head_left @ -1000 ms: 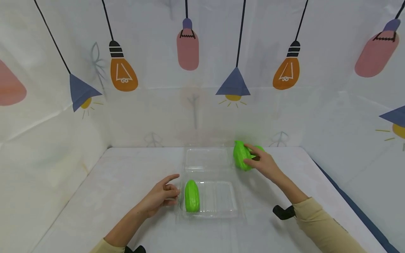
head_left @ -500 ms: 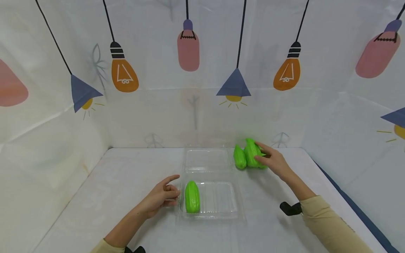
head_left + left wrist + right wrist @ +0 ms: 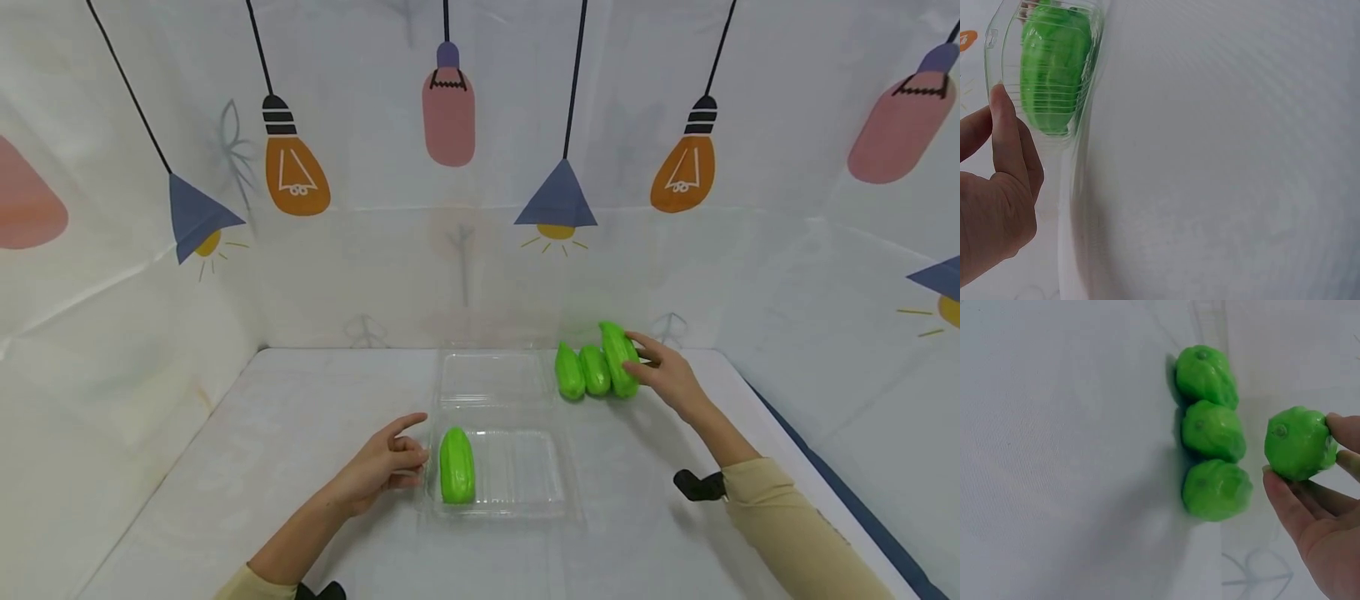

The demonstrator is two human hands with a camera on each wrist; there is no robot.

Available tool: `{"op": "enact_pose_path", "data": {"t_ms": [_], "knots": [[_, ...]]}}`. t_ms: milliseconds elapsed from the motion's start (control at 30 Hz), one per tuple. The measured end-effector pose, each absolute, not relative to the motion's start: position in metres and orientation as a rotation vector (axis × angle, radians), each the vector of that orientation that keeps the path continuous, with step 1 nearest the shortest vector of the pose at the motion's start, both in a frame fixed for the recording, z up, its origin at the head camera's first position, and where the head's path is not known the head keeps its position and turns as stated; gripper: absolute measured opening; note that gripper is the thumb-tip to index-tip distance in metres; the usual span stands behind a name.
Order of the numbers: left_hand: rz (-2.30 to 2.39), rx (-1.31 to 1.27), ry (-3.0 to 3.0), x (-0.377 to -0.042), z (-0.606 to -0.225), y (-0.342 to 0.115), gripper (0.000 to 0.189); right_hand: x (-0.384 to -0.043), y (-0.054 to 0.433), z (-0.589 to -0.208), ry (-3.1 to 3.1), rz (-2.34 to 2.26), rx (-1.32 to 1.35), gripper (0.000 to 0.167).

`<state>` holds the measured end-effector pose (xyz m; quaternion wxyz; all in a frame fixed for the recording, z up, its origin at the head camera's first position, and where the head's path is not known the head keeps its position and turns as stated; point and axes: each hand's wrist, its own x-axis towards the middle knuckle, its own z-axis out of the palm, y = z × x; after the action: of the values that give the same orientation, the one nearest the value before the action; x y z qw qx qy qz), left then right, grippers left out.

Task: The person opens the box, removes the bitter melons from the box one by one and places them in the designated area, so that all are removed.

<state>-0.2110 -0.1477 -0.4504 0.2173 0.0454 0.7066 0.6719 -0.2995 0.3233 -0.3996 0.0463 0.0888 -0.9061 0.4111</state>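
In the head view my right hand (image 3: 663, 375) grips a bright green, ridged bitter melon (image 3: 619, 358) between thumb and fingertips, its narrow end up. The right wrist view shows this bitter melon (image 3: 1297, 442) raised apart from a row of three similar bitter melons (image 3: 1213, 431). My left hand (image 3: 382, 467) is at the left rim of an opened clear plastic clamshell box (image 3: 525, 510), with thumb and bent fingers pinching the edge and the index finger stretched out. Inside the box's near half, at its left, lies another bitter melon (image 3: 456, 467).
The box lid (image 3: 491, 377) lies folded back toward the rear wall (image 3: 360, 275), left of the row. White sheets with printed lamps surround the white table (image 3: 315, 400). A black strap end (image 3: 699, 486) sticks out by the right sleeve.
My right hand has moved to the right with the bitter melon, uncovering two others of the row in the head view. The left hand and the box have stayed put.
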Motion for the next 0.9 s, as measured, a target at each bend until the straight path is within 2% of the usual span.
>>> {"op": "enact_pose_path", "data": {"t_ms": [900], "knots": [[1.863,0.127,1.959,-0.212,-0.451,-0.148,0.073,-0.309,0.363,-0.415,-2.751,1.205,0.072,0.057]]}}
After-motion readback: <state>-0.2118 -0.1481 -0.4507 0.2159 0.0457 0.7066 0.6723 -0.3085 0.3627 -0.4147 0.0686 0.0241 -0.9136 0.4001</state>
